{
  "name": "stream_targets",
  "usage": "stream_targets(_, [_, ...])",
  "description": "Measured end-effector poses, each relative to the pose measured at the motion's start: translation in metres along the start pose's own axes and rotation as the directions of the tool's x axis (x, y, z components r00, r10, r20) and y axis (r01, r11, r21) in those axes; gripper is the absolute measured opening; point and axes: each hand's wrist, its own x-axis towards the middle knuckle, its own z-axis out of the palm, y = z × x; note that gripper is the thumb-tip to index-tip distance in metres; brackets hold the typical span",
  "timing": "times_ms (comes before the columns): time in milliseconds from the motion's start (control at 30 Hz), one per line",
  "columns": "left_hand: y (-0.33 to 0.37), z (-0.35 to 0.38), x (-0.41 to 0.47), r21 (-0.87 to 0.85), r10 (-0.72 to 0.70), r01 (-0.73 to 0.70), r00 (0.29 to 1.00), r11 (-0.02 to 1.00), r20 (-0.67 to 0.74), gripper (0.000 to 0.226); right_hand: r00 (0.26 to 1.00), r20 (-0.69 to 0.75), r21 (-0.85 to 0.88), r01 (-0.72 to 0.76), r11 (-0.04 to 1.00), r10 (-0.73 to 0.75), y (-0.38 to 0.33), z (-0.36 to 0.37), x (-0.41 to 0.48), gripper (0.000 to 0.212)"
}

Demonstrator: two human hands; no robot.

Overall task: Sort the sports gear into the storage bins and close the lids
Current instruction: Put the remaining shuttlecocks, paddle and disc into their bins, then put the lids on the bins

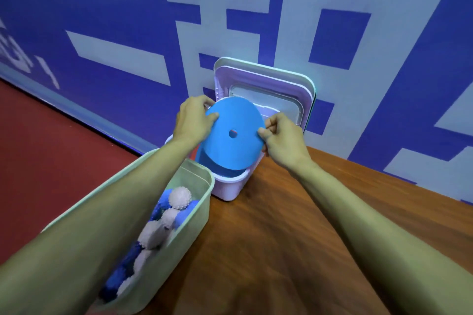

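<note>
- Near left, the green bin (179, 250) stands open on the wooden table (281, 238). It holds a pile of spiky balls (180, 195), some white and some blue, so that part of the sorting looks done. No lid for it is in view, and closing it is still to do.
- The bare stretch of table to the right shows no loose gear, though the arms hide part of it.
- Further off, just beyond the green bin, is the white bin (227, 186). The blue disc (238, 151) is tilted over its mouth, with the lower edge already dipped below the rim and the upper part clear above it.
- The left hand (190, 120) grips the disc's left edge, thumb on the face and fingers curled behind. The right hand (284, 138) pinches the right edge between thumb and bent fingers.
- More blue shows inside the white bin under the disc, probably another disc already stowed, but I cannot tell for certain.
- Farthest, the white bin's lid (268, 79) stands upright against the blue wall (102, 7). It remains to be shut once the disc is let go.
</note>
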Motion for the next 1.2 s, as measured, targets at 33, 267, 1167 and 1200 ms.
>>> stream_targets(33, [-0.007,0.004,0.004,0.055,0.004,-0.006,1.000,0.998,0.028,0.029,1.000,0.014,-0.014,-0.012,1.000,0.012,0.004,0.009,0.006,0.017])
stream_targets(267, [-0.039,0.018,0.008,0.437,-0.124,-0.070,0.909,0.897,0.398,0.039,0.992,0.125,-0.280,0.009,0.960,0.027,0.030,0.046,0.016,0.008])
stream_targets(1167, [0.092,0.025,-0.059,-0.014,0.397,-0.410,0.872,0.912,0.286,0.026,0.990,-0.107,-0.422,0.038,0.906,-0.091,0.046,-0.114,-0.046,0.026])
stream_targets(1200, [0.098,0.039,-0.053,-0.010,0.385,-0.397,0.881,0.918,0.276,0.027,0.991,-0.098,-0.417,0.047,0.908,-0.096,0.053,-0.118,-0.037,0.028])
